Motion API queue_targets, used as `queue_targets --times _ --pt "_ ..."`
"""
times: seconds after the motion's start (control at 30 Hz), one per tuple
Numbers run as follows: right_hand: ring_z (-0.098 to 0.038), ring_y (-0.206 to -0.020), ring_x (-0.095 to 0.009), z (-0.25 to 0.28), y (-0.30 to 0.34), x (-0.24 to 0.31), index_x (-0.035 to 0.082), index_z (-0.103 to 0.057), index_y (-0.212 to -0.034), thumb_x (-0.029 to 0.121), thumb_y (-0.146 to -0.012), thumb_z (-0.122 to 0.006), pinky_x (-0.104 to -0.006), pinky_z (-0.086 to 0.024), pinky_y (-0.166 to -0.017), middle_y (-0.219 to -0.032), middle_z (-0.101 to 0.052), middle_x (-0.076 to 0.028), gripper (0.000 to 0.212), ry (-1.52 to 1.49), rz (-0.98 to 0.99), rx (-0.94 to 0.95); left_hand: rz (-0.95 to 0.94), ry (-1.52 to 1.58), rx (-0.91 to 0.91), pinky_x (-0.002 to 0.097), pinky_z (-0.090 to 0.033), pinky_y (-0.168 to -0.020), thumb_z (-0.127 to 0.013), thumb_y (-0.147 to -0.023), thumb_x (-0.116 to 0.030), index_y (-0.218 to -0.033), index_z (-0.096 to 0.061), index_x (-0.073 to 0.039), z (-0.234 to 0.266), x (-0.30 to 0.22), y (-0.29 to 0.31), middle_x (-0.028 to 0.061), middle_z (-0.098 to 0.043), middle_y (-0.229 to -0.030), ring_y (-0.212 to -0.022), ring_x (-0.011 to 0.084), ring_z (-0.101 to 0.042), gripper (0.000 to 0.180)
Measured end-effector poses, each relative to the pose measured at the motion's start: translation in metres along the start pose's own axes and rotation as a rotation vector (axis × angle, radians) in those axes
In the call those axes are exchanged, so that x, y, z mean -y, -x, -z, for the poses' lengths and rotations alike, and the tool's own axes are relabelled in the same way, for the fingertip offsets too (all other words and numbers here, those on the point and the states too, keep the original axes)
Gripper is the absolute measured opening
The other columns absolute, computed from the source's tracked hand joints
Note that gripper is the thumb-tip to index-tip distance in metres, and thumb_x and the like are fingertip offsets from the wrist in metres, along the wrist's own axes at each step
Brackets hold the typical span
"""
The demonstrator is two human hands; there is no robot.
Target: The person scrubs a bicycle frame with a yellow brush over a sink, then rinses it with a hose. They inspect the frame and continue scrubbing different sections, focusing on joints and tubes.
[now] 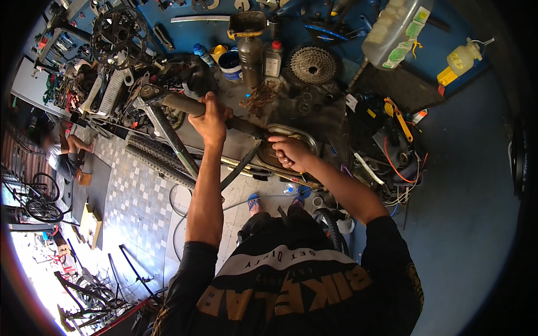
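A dark bicycle frame [244, 126] is held above the cluttered workbench, its thick tube running from left to centre. My left hand [209, 120] is closed around this tube, thumb pointing up. At the tube's right end, my right hand [290, 152] has its fingers curled, with the index fingertip at the frame's joint. Whatever may be inside those fingers is hidden. Beneath and behind the right hand lies a metal tray [307, 136]. Another frame tube [171, 137] slopes down on the left, and a thinner one drops from the joint toward my body.
On the bench stand a dark bottle [250, 59], a red-capped bottle [273, 59], a tub [230, 66] and a cassette [314, 64]. Tools and cables [399, 120] crowd the right. Bicycle tyres [159, 159] lie below the bench edge. A person [64, 154] sits far left.
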State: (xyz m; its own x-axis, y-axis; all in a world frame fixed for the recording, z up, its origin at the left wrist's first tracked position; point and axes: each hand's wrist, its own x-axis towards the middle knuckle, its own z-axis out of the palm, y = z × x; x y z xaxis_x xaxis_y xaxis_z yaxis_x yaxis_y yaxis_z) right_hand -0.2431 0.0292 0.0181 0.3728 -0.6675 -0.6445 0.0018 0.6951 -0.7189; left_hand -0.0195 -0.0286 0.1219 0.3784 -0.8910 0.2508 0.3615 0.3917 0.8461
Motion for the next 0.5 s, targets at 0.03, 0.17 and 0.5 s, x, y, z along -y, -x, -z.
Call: queue_targets --times 0.03,0.17,0.5 --pt "-0.049 -0.050 -0.012 0.001 0.001 -0.003 0.014 -0.052 -0.148 0.014 -0.099 -0.057 -0.0298 -0.038 -0.043 -0.068 -0.054 -0.001 0.050 0.014 0.013 0.011 0.010 0.030 0.007 0.0323 -0.043 -0.044 -0.060 -0.105 -0.015 -0.075 -0.052 -0.004 0.000 -0.001 0.000 0.0011 -0.045 -0.055 -0.044 0.0105 -0.041 0.033" --pt "-0.063 -0.058 -0.018 0.000 0.007 -0.015 0.014 -0.055 -0.146 0.012 -0.095 -0.059 -0.0359 -0.047 -0.048 -0.077 -0.066 -0.008 0.052 1.827 0.740 -0.343 0.000 -0.016 0.034 0.0317 -0.043 -0.044 -0.061 -0.104 -0.015 -0.073 -0.051 -0.005 -0.004 -0.001 0.001 0.0005 -0.044 -0.056 -0.044 0.0103 -0.041 0.035" --pt "-0.058 -0.056 -0.018 0.000 0.007 -0.007 0.011 -0.052 -0.143 0.017 -0.098 -0.057 -0.0334 -0.044 -0.049 -0.070 -0.061 -0.005 0.046 0.798 0.389 -0.128 0.005 0.005 0.022 0.0310 -0.043 -0.044 -0.063 -0.104 -0.017 -0.073 -0.051 -0.006 -0.003 0.001 0.003 -0.0002 -0.044 -0.056 -0.045 0.0096 -0.042 0.036"
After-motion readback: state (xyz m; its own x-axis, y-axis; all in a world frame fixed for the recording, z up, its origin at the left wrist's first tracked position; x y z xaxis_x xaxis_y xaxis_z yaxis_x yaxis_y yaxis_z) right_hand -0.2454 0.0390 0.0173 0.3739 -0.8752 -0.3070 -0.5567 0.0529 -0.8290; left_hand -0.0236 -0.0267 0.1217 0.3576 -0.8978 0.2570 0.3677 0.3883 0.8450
